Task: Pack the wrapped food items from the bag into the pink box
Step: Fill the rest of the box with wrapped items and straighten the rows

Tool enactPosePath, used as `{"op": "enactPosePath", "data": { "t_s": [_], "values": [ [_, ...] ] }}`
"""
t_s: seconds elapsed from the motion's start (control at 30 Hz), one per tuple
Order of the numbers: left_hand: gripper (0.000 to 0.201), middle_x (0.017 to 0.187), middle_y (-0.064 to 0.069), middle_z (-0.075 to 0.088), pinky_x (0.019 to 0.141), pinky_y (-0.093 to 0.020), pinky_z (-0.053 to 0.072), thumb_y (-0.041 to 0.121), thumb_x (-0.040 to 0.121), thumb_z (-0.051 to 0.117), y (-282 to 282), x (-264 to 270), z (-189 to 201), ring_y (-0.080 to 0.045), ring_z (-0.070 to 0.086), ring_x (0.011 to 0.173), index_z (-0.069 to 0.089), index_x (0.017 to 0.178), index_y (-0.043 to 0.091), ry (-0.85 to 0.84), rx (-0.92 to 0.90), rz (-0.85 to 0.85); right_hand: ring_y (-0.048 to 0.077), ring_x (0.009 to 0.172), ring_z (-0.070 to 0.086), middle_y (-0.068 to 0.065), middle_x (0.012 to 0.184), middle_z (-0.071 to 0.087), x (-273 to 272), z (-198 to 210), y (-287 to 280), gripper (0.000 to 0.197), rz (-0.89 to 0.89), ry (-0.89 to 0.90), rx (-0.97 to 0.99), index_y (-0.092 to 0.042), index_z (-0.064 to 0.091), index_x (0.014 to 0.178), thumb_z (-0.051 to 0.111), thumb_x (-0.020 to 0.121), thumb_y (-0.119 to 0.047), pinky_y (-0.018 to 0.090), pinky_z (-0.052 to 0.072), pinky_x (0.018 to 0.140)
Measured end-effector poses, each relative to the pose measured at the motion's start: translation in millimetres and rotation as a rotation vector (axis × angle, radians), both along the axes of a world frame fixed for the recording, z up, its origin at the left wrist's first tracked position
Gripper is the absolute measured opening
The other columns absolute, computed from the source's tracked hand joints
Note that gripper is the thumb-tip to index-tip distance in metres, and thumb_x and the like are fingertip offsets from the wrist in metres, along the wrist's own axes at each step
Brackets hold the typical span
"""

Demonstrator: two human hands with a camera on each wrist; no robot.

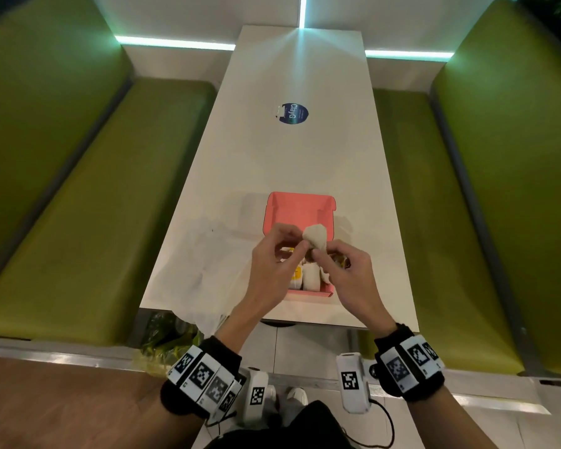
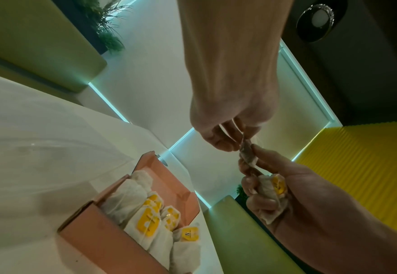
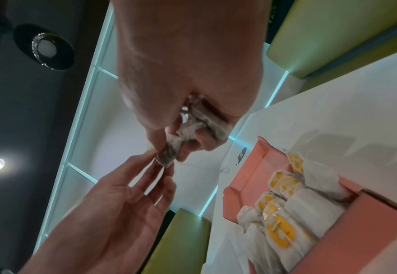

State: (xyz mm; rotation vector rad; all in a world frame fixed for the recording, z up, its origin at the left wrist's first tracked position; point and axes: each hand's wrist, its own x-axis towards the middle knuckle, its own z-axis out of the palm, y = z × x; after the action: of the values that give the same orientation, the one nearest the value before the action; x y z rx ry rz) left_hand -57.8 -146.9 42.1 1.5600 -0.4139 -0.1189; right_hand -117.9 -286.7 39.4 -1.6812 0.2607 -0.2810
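Above the pink box (image 1: 297,212), my right hand (image 1: 347,273) grips a wrapped item (image 1: 316,239) while my left hand (image 1: 272,264) pinches its twisted end.

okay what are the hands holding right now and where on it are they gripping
One wrapped food item, held above the pink box. The right hand grips its body; the left hand pinches the twisted wrapper end.

In the head view, the near half of the open pink cardboard box (image 1: 297,210) is covered by the left hand (image 1: 274,270) and right hand (image 1: 348,275). The print on the yellow-labelled white-wrapped food rolls (image 2: 146,220) is too small to be read. The round dark-blue table sticker (image 1: 293,113) is only partly legible.
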Motion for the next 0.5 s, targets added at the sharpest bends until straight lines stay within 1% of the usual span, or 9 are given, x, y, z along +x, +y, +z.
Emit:
{"op": "enactPosePath", "data": {
  "t_s": [0.07,0.13,0.23,0.3,0.37,0.4,0.43,0.47,0.5],
  "values": [
    [0.011,0.088,0.002,0.066,0.075,-0.031,0.056,-0.001,0.092,0.063,0.4,-0.7,-2.6,-0.016,0.066,0.08,0.06,0.096,0.009,-0.002,0.0,0.037,0.013,0.071,0.058,-0.004,0.081,0.072,-2.2,-5.0,1.6,0.01,0.011,0.043,-0.046,-0.019,0.075,0.091,0.066,0.094,-0.018,0.034,0.047,0.068],
    [0.013,0.09,0.002,0.064,0.072,-0.027,0.055,-0.002,0.094,0.06,1.6,-1.3,-4.2,-0.013,0.064,0.078,0.058,0.097,0.01,-0.016,0.01,0.062,0.009,0.074,0.061,-0.006,0.081,0.072,-4.9,-10.5,0.5,0.013,-0.01,0.073,-0.087,-0.021,0.075,0.088,0.065,0.094,-0.015,0.029,0.049,0.071],
    [0.028,0.094,0.004,0.059,0.065,-0.025,0.052,0.0,0.097,0.056,4.5,0.5,-7.4,-0.009,0.061,0.074,0.052,0.098,0.027,-0.061,0.066,0.073,0.002,0.071,0.059,-0.008,0.08,0.072,-8.2,-13.0,-2.6,0.012,-0.046,0.098,-0.136,-0.016,0.075,0.088,0.065,0.094,-0.013,0.019,0.045,0.069],
    [0.033,0.096,0.005,0.057,0.064,-0.025,0.051,0.002,0.098,0.054,7.1,3.0,-11.4,-0.01,0.06,0.075,0.049,0.099,0.035,-0.113,0.132,0.059,0.001,0.067,0.056,-0.008,0.079,0.071,-9.2,-11.1,-3.8,0.012,-0.057,0.104,-0.165,-0.015,0.075,0.088,0.065,0.094,-0.014,0.016,0.043,0.065],
    [0.028,0.102,0.005,0.055,0.066,-0.019,0.049,0.003,0.101,0.05,9.2,4.7,-15.9,-0.012,0.061,0.079,0.05,0.102,0.032,-0.201,0.218,0.012,0.005,0.065,0.054,-0.008,0.077,0.07,-9.5,-5.8,-4.9,0.011,-0.044,0.103,-0.18,-0.016,0.074,0.087,0.065,0.094,-0.015,0.018,0.042,0.062],
    [0.024,0.104,0.005,0.054,0.067,-0.016,0.048,0.004,0.102,0.048,10.1,4.6,-17.9,-0.012,0.061,0.081,0.051,0.103,0.028,-0.247,0.258,-0.026,0.009,0.065,0.055,-0.007,0.077,0.069,-9.6,-1.6,-5.5,0.011,-0.029,0.101,-0.194,-0.017,0.074,0.086,0.065,0.094,-0.017,0.022,0.043,0.061],
    [0.022,0.104,0.004,0.053,0.068,-0.015,0.048,0.003,0.102,0.046,11.3,4.4,-20.8,-0.014,0.062,0.081,0.053,0.103,0.024,-0.284,0.291,-0.066,0.016,0.067,0.056,-0.006,0.077,0.069,-9.3,3.5,-6.6,0.011,-0.009,0.099,-0.217,-0.018,0.073,0.086,0.066,0.094,-0.018,0.026,0.045,0.063],
    [0.021,0.105,0.002,0.054,0.069,-0.018,0.05,0.0,0.101,0.045,12.9,3.7,-23.4,-0.017,0.062,0.082,0.055,0.103,0.019,-0.303,0.311,-0.104,0.02,0.069,0.056,-0.004,0.077,0.069,-8.8,9.9,-8.4,0.011,0.012,0.099,-0.247,-0.018,0.073,0.085,0.066,0.094,-0.02,0.028,0.045,0.064],
    [0.022,0.105,0.001,0.055,0.07,-0.022,0.052,-0.003,0.099,0.045,14.6,3.1,-26.2,-0.02,0.061,0.082,0.057,0.102,0.014,-0.308,0.322,-0.131,0.021,0.069,0.056,-0.003,0.077,0.069,-7.7,16.8,-11.3,0.012,0.034,0.098,-0.28,-0.018,0.072,0.084,0.066,0.094,-0.021,0.027,0.044,0.064]
  ]
}}
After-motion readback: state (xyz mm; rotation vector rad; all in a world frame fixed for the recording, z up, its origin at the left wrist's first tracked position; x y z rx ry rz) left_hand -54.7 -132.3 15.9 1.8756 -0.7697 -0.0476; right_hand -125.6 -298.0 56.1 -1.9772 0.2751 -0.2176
